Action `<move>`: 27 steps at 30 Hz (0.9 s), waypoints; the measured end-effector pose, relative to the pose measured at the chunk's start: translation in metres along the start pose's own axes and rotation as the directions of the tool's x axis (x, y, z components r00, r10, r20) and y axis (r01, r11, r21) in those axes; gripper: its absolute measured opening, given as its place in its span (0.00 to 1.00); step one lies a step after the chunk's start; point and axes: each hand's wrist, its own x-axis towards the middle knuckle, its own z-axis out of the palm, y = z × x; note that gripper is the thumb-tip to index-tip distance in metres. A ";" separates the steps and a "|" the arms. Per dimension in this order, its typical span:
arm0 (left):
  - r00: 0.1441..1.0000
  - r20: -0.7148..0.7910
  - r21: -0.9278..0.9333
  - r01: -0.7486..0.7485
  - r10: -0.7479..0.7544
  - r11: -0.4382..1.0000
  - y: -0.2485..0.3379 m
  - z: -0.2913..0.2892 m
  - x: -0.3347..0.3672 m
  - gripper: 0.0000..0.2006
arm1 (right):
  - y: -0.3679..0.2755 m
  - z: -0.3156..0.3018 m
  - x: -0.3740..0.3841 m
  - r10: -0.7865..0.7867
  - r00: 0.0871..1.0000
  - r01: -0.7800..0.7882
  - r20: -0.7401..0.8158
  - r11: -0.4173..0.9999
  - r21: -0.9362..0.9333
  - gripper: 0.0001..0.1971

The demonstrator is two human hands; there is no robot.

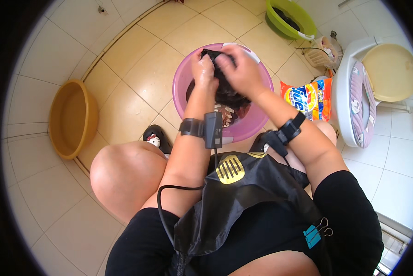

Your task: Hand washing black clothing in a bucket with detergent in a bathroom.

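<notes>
A wet black cloth (225, 86) is bunched up over a pink-purple basin (179, 85) on the floor in front of me. My left hand (203, 70) is closed round its upper left part, with wet, whitish suds on the skin. On the cloth's right side lies my right hand (241, 70), smeared by motion, so its finger grip is unclear. Lower in the basin sits a patterned brown, white and reddish cloth (226, 115), partly covered by the black one.
An orange-brown basin (73, 152) stands at the left wall. A green basin (280, 26) holding dark cloth is at the far right. Nearer are an orange detergent bag (327, 99) and a toilet (342, 108) with a padded seat cover. My knees and black shoes flank the pink-purple basin.
</notes>
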 end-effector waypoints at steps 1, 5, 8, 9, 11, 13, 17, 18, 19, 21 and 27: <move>0.994 -0.013 -0.032 0.106 -0.106 0.994 -0.003 0.004 -0.012 0.19 | -0.003 0.003 -0.010 0.011 0.982 -0.006 0.188 1.000 -0.027 0.12; 0.995 -0.030 0.198 0.103 -0.098 0.975 -0.028 0.063 -0.057 0.16 | 0.063 -0.027 0.008 0.487 0.873 -0.480 0.034 0.869 -0.120 0.12; 0.987 -0.106 0.155 0.135 -0.120 0.979 -0.027 0.024 -0.026 0.16 | 0.012 0.004 -0.009 0.349 0.936 -0.349 0.040 0.937 -0.007 0.12; 0.991 0.070 0.178 0.104 -0.118 0.978 -0.023 -0.018 0.002 0.16 | -0.014 0.017 -0.017 0.247 0.956 -0.252 0.156 0.968 0.012 0.14; 0.977 0.044 -0.024 0.210 -0.209 0.977 -0.028 -0.012 -0.010 0.13 | -0.007 0.017 -0.025 0.181 0.976 -0.186 0.124 0.982 0.030 0.15; 0.997 -0.057 0.133 0.067 -0.060 0.989 -0.032 0.036 -0.042 0.13 | 0.043 -0.006 -0.010 0.267 0.958 -0.252 0.107 0.958 -0.139 0.17; 0.967 0.123 0.096 0.213 -0.224 0.972 -0.008 0.052 -0.048 0.13 | 0.087 -0.027 0.002 0.383 0.910 -0.359 0.161 0.920 -0.157 0.19; 0.954 0.150 0.084 0.249 -0.259 0.965 0.005 0.053 -0.045 0.13 | 0.092 -0.033 0.008 0.386 0.901 -0.363 0.197 0.921 -0.144 0.20; 0.938 0.139 0.019 0.318 -0.318 0.948 0.016 0.057 -0.044 0.12 | 0.097 -0.042 0.011 0.389 0.892 -0.367 0.231 0.921 -0.133 0.23; 0.939 0.103 0.035 0.325 -0.327 0.945 0.040 0.045 -0.038 0.12 | 0.076 -0.051 0.013 0.339 0.876 -0.370 0.342 0.929 0.026 0.28; 0.944 0.173 0.249 0.234 -0.281 0.940 0.071 0.071 -0.058 0.12 | 0.032 -0.054 -0.009 0.162 0.816 -0.214 0.555 0.976 0.029 0.27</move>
